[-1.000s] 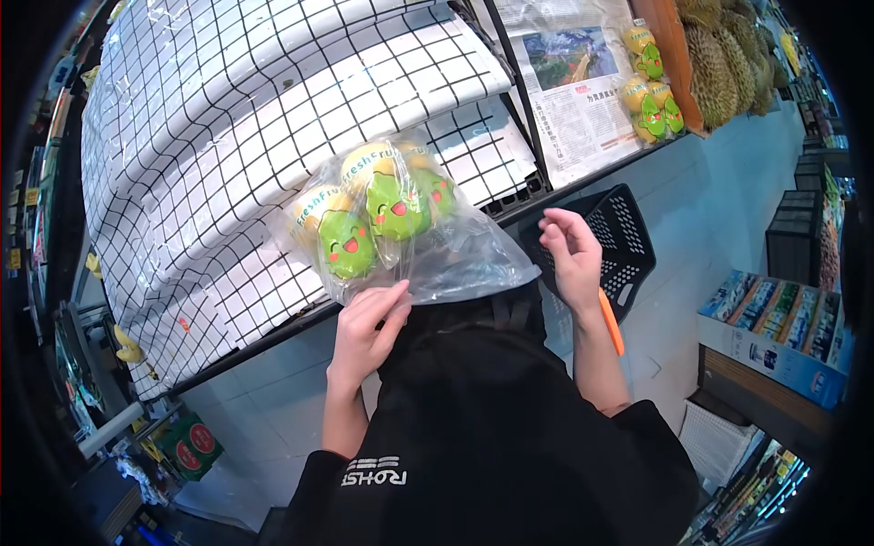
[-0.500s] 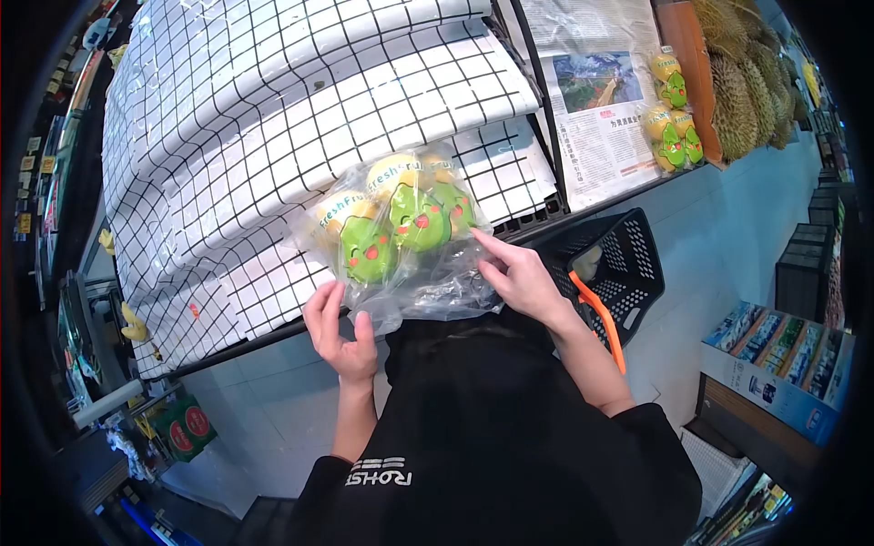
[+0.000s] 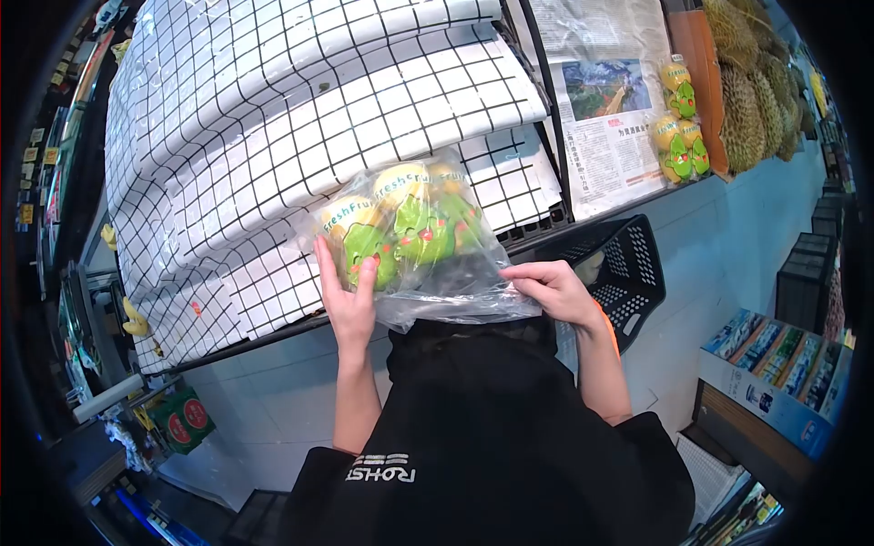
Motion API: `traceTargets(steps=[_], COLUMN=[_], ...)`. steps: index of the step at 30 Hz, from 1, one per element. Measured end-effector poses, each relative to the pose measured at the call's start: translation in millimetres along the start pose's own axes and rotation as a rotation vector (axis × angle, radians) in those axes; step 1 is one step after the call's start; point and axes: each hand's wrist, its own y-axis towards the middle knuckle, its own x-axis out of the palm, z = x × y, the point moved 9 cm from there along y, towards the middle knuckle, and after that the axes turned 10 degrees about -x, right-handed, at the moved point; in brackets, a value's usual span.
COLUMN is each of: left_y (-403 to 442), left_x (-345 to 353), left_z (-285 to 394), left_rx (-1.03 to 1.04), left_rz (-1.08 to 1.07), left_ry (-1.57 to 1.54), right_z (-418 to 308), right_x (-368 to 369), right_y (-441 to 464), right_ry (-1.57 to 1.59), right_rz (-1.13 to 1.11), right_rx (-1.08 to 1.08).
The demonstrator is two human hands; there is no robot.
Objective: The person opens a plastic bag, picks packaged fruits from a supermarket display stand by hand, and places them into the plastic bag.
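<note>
Bag overhangs the near edge of the bench, with printed packs already inside; its mouth is loose, no knot showing. The left hand, thumb and fingers spread, touches its left side; the right hand pinches its right edge. Checked cloth covers the bench, newspaper lies beyond its right edge, and a basket sits below, over pale floor tiles.

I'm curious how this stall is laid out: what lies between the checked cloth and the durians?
In the head view, a black bar, then newspaper with printed packs on it, then a brown board beside the durians.
</note>
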Motion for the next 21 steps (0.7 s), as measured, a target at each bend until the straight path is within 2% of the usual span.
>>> traceTargets(steps=[2,4,6,10,11,15,17,18,20,21], left_y=[2.0,2.8,3.1,-4.0,-8.8,-38.2,-58.3,-61.6,-75.2,-80.2], left_x=[1.0,5.0,6.9,10.5,10.5,-4.3,2.5,5.2,20.6,24.8], left_z=[2.6,5.6,7.5,8.2,8.8,-0.6,12.4,15.2,33.2,43.9], left_rx=[0.014,0.027,0.018,0.039,0.053,0.209,0.393,0.398,0.559,0.653], left_rz=[0.008,0.005,0.029,-0.002,-0.033,-0.030,-0.037,-0.054,-0.093,-0.074], left_ry=[0.012,0.021,0.035,-0.007,-0.098,-0.097,0.301,0.301,0.423,0.402], right_z=[0.5,-1.0,-10.2,-15.1,-19.1,-16.5,0.3,-2.1,-2.4,-18.6], right_x=[0.9,3.2,0.0,2.4,2.5,-20.8,-22.2,-23.4,-1.1,0.9], right_y=[1.6,6.0,14.6,22.6,22.1,15.1,10.6,8.1,7.5,11.0], right_ry=[0.018,0.222,0.218,0.292,0.292,0.113,0.120,0.122,0.075,-0.045], right_rz=[0.001,0.032,0.072,0.122,0.119,0.215,0.177,0.194,0.005,0.018], right_rx=[-0.007,-0.025,-0.115,-0.118,-0.138,-0.211,-0.097,-0.095,0.026,-0.147])
